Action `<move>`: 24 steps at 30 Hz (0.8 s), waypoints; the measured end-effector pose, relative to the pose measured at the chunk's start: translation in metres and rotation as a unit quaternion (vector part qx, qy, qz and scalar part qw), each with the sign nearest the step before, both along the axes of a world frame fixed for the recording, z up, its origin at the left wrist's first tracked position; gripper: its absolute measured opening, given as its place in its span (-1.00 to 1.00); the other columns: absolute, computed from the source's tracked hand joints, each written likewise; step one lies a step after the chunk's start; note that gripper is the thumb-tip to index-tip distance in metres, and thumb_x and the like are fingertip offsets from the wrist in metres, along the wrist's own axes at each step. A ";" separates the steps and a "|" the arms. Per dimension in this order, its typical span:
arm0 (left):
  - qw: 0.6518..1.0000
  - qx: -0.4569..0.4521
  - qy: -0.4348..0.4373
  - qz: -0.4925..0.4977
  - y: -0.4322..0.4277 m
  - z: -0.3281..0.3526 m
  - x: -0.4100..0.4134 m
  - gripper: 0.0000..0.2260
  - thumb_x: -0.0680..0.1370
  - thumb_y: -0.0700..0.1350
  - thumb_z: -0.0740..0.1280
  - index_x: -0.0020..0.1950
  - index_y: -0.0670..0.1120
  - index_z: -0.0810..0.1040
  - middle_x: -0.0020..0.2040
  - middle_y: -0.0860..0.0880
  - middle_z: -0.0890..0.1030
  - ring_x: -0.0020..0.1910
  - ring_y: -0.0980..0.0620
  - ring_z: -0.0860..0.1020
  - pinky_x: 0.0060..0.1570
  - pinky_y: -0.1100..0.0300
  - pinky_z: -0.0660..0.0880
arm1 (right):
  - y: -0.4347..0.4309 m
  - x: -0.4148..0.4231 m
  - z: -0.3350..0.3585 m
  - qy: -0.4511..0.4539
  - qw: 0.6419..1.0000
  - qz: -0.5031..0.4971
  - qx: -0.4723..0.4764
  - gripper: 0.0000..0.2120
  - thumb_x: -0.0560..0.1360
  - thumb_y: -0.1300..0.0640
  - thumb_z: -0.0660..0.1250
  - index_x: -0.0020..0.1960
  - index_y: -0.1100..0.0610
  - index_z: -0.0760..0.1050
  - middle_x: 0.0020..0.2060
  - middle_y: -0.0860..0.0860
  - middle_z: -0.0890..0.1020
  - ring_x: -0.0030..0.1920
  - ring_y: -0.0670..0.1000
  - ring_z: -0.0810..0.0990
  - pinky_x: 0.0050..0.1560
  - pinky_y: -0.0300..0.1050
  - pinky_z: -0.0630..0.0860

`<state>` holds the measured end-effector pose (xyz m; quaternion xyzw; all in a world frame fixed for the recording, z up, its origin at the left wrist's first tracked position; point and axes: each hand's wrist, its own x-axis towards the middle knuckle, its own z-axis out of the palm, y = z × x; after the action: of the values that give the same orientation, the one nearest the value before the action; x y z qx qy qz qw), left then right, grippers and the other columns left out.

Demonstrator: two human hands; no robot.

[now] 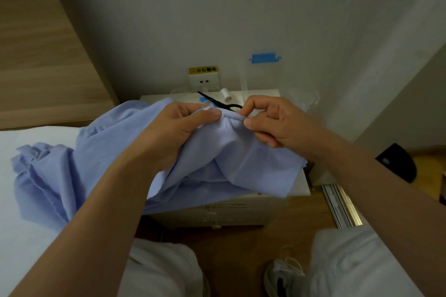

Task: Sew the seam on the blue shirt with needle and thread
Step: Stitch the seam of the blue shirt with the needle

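**A:** Where is the blue shirt [96,152]?

**B:** It is spread over 2 surfaces. Its left part lies crumpled on the white bed [24,236], and its right part drapes over the top and front edge of the small white desk [241,212]. The middle is lifted up between the 2 hands.

**A:** What is the left hand [178,128] doing?

**B:** It is closed on the cloth. The thumb lies flat along the top of a folded edge, the seam [231,117], with the fingers curled underneath. A bunch of fabric is gathered in the palm.

**A:** And the right hand [272,120]?

**B:** It is just beside the left, at the same raised edge. The thumb and forefinger tips pinch together on the seam. The other 3 fingers are curled loosely, and the lowest ones touch the cloth below.

**A:** Is it holding the needle?

**B:** I cannot tell. Anything that thin in the pinch is too small to make out, and I can't follow a thread either.

**A:** What is behind the hands?

**B:** Black scissors [217,102] lie on the desk, blades pointing up and to the left, with the handles partly hidden by the right forefinger. A spool of white thread [225,95] stands just beyond them, near the wall.

**A:** What is on the wall?

**B:** There is a white socket [204,81] with a yellow label [203,69] above it. A strip of blue tape [264,58] is off to the right.

**A:** And lower down?

**B:** The person's knees are in pale trousers, and 1 white shoe [282,275] rests on the wooden floor.
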<state>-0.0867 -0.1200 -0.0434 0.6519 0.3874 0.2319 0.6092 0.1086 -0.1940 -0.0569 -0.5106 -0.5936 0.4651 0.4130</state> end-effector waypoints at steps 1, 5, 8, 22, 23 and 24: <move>1.000 -0.008 -0.008 -0.006 -0.001 0.001 0.001 -0.81 0.51 -0.07 0.32 -0.18 -0.06 0.71 -0.20 -0.16 0.69 -0.20 -0.01 0.65 -0.20 0.20 0.58 | 0.000 0.000 0.000 0.006 1.000 0.003 0.000 -0.87 0.61 0.32 0.18 -0.05 0.17 0.46 -0.63 -0.04 0.33 -0.60 -0.13 0.21 -0.51 -0.31 0.22; 0.999 -0.041 -0.018 -0.009 -0.002 0.003 0.001 -0.71 0.55 -0.14 0.28 -0.30 -0.02 0.72 -0.28 -0.08 0.69 -0.27 0.07 0.65 -0.27 0.27 0.58 | 0.000 0.001 -0.001 0.027 0.999 0.013 -0.011 -0.87 0.61 0.29 0.17 -0.02 0.16 0.47 -0.62 -0.06 0.33 -0.58 -0.12 0.20 -0.51 -0.29 0.20; 0.998 -0.057 -0.028 -0.011 -0.001 0.004 0.000 -0.76 0.50 -0.10 0.30 -0.29 -0.03 0.71 -0.26 -0.08 0.69 -0.24 0.06 0.65 -0.25 0.27 0.57 | 0.000 0.000 -0.001 0.044 0.999 0.012 -0.014 -0.85 0.62 0.29 0.16 -0.02 0.13 0.48 -0.62 -0.07 0.32 -0.58 -0.13 0.20 -0.51 -0.29 0.19; 0.996 -0.084 -0.020 0.000 -0.006 0.002 0.005 -0.83 0.52 -0.08 0.28 -0.13 -0.12 0.62 -0.31 -0.05 0.68 -0.33 0.09 0.62 -0.31 0.32 0.56 | 0.000 -0.010 -0.006 0.063 0.998 -0.004 0.010 -0.89 0.54 0.10 0.26 -0.14 0.11 0.45 -0.57 -0.05 0.43 -0.54 -0.11 0.29 -0.50 -0.28 0.25; 0.996 -0.082 -0.028 0.001 -0.004 0.001 0.005 -0.83 0.49 -0.06 0.30 -0.11 -0.11 0.64 -0.27 -0.07 0.69 -0.29 0.07 0.63 -0.28 0.30 0.57 | 0.001 -0.010 -0.005 0.058 0.998 -0.011 0.014 -0.88 0.54 0.10 0.26 -0.14 0.11 0.46 -0.57 -0.04 0.45 -0.54 -0.09 0.30 -0.51 -0.27 0.27; 0.996 -0.084 -0.036 0.003 -0.004 0.002 0.005 -0.81 0.46 -0.04 0.31 -0.09 -0.11 0.65 -0.22 -0.10 0.69 -0.26 0.05 0.64 -0.25 0.29 0.57 | 0.002 -0.010 -0.005 0.053 0.998 -0.015 0.017 -0.89 0.57 0.14 0.25 -0.13 0.11 0.46 -0.56 -0.03 0.47 -0.54 -0.08 0.32 -0.50 -0.25 0.29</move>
<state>-0.0818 -0.1237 -0.0415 0.5883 0.3854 0.2234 0.6749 0.0989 -0.1916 -0.0615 -0.4873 -0.5710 0.4750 0.4593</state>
